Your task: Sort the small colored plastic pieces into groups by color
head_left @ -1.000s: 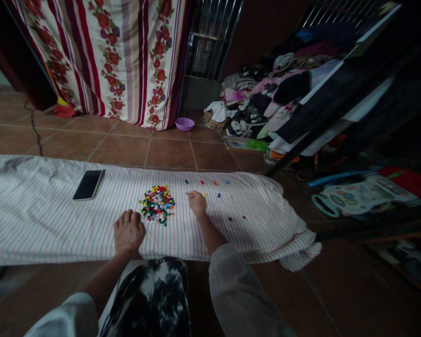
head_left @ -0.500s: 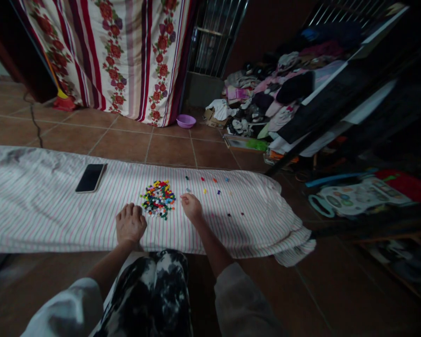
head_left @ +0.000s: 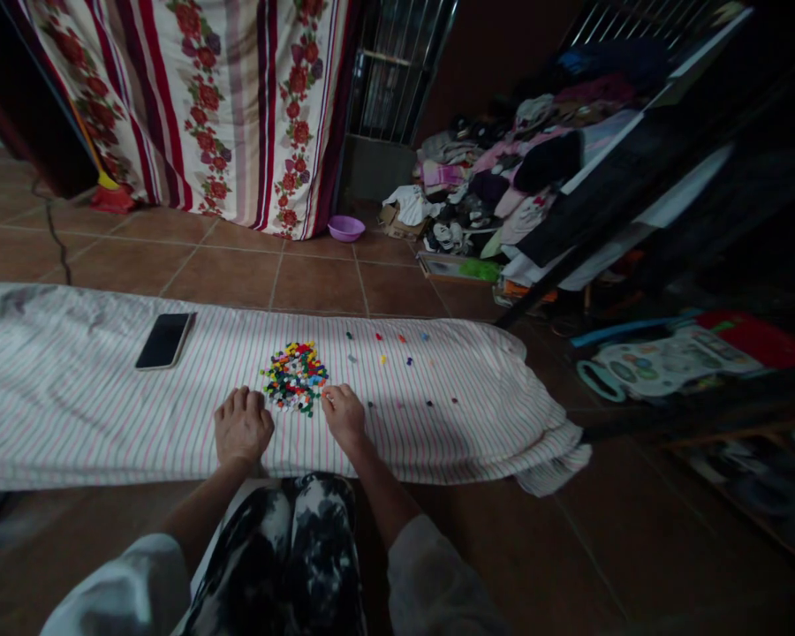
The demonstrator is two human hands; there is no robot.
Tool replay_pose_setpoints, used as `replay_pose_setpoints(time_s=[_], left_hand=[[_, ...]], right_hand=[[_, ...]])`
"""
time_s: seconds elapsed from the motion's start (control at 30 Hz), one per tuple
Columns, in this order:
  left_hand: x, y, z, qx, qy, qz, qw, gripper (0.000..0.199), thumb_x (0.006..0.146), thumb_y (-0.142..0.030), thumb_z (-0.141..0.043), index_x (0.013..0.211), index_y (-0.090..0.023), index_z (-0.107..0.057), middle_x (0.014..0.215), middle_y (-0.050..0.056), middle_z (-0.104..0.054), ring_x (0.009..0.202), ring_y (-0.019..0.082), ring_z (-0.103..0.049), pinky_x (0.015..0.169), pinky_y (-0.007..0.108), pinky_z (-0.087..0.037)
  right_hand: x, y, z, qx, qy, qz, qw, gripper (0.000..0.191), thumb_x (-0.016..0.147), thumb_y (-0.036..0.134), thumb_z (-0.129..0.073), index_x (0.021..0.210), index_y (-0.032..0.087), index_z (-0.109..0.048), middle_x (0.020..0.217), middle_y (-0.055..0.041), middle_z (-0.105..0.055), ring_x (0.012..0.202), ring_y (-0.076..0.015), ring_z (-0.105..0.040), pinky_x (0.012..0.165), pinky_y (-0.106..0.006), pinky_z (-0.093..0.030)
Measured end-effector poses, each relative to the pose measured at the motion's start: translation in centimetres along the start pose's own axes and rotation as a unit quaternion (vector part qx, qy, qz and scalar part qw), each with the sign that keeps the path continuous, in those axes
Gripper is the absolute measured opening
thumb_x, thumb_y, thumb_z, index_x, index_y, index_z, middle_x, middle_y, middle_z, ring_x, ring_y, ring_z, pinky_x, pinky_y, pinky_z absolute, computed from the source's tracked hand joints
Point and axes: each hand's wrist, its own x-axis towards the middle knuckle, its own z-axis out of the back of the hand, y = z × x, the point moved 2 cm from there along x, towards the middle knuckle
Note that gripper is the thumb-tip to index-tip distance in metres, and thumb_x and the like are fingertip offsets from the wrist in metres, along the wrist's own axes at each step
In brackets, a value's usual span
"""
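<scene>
A heap of small multicoloured beads point(head_left: 295, 378) lies on a striped cloth point(head_left: 93, 415). At the heap's right edge is my right hand point(head_left: 345, 419), thumb and fingers drawn together in a pinch; anything between the fingertips is too small to make out. My left hand point(head_left: 244, 427) rests palm down on the cloth, just left of the heap, fingers a little bent and holding nothing. To the right, single beads sit spaced out in rows, among them a red bead point(head_left: 379, 336), a yellow bead point(head_left: 383, 359) and a dark blue bead point(head_left: 409, 361).
A phone point(head_left: 165, 341) lies on the cloth to the left. Beyond the cloth, a purple basin point(head_left: 346, 229) stands on the tiled floor by a floral curtain point(head_left: 238, 115). A pile of clothes point(head_left: 490, 177) and a dark slanting frame point(head_left: 570, 252) are at the right.
My right hand has moved left and nearer to me, from beside the spaced-out beads to the heap's edge. My left hand stays in place. The view has shifted slightly.
</scene>
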Motion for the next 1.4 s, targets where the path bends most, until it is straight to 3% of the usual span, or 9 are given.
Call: replay_pose_setpoints(time_s=[0.27, 0.57, 0.87, 1.13, 1.27, 1.4], left_hand=[[0.0, -0.1, 0.3, 0.009, -0.004, -0.009, 1.0, 0.023, 0.084, -0.024, -0.04, 0.099, -0.018, -0.058, 0.12, 0.013, -0.058, 0.116, 0.027, -0.048, 0.089, 0.041, -0.036], [0.0, -0.5, 0.9, -0.006, 0.001, -0.004, 1.0, 0.024, 0.084, -0.024, -0.041, 0.098, -0.019, -0.059, 0.119, 0.013, -0.058, 0.114, 0.028, -0.049, 0.088, 0.043, -0.037], [-0.1, -0.2, 0.7, -0.002, 0.002, -0.008, 1.0, 0.024, 0.085, -0.024, -0.041, 0.098, -0.018, -0.06, 0.119, 0.013, -0.058, 0.112, 0.028, -0.05, 0.088, 0.043, -0.039], [-0.1, -0.1, 0.3, 0.019, -0.011, -0.013, 1.0, 0.024, 0.086, -0.024, -0.039, 0.098, -0.019, -0.059, 0.12, 0.012, -0.058, 0.113, 0.027, -0.051, 0.088, 0.041, -0.039], [-0.1, -0.1, 0.2, 0.019, -0.007, -0.011, 1.0, 0.025, 0.086, -0.025, -0.039, 0.1, -0.019, -0.059, 0.121, 0.012, -0.058, 0.115, 0.027, -0.05, 0.089, 0.041, -0.039], [-0.1, -0.2, 0.2, 0.016, 0.002, -0.008, 1.0, 0.025, 0.086, -0.024, -0.04, 0.101, -0.018, -0.059, 0.122, 0.013, -0.057, 0.118, 0.027, -0.049, 0.09, 0.042, -0.038]], right_hand=[[-0.5, 0.4, 0.1, 0.013, -0.05, 0.0, 0.999, 0.018, 0.09, 0.021, -0.048, 0.095, 0.021, -0.065, 0.091, -0.0032, -0.066, 0.089, -0.0143, -0.058, 0.081, -0.023, -0.041], [-0.5, 0.2, 0.9, 0.078, -0.029, -0.031, 0.996, 0.018, 0.09, 0.023, -0.047, 0.097, 0.022, -0.063, 0.094, -0.004, -0.067, 0.088, -0.0164, -0.06, 0.081, -0.026, -0.044], [-0.1, -0.4, 1.9, 0.122, -0.056, -0.041, 0.99, 0.018, 0.086, 0.021, -0.05, 0.096, 0.023, -0.065, 0.09, -0.003, -0.067, 0.085, -0.0152, -0.061, 0.078, -0.024, -0.046], [2.3, -3.8, 4.6, 0.142, -0.107, -0.065, 0.982, 0.021, 0.087, 0.022, -0.047, 0.097, 0.019, -0.065, 0.092, -0.0057, -0.066, 0.082, -0.0144, -0.062, 0.076, -0.024, -0.047], [4.4, -6.8, 6.3, 0.092, -0.137, -0.091, 0.982, 0.022, 0.086, 0.023, -0.047, 0.096, 0.017, -0.066, 0.09, -0.0076, -0.066, 0.083, -0.0154, -0.061, 0.079, -0.025, -0.047], [6.7, -10.5, 8.3, 0.015, -0.116, -0.156, 0.981, 0.024, 0.086, 0.022, -0.048, 0.099, 0.017, -0.067, 0.094, -0.0071, -0.066, 0.084, -0.0149, -0.061, 0.079, -0.024, -0.046]])
